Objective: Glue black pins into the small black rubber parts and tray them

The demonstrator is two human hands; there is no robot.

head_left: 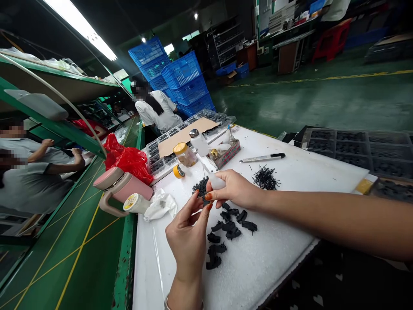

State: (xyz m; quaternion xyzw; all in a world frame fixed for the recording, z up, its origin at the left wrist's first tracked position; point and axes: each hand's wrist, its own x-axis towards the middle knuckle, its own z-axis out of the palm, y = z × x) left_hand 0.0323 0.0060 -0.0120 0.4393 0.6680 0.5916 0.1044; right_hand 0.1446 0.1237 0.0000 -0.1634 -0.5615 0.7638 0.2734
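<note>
My left hand [190, 234] pinches a small black part [206, 199] between thumb and fingertips. My right hand [237, 188] is closed round a small white squeeze bottle [217, 182], its fingertips close to that same part. Whether they touch it I cannot tell. Just behind the hands lies a heap of tiny black pieces [200, 186], partly covered by the fingers. Several black moulded parts [228, 226] with thin pins sticking out are scattered below the right wrist. A pile of thin black pins [266, 178] rests beyond the right forearm.
A pen [262, 158] lies behind the pins. Further back stand a yellow-lidded jar [185, 155], a white bottle [199, 142] and a small box [228, 154]. On the left are a pink mug [134, 187], crumpled tissue [161, 205] and a red bag [127, 161]. Co-workers sit beyond the green conveyor [80, 232].
</note>
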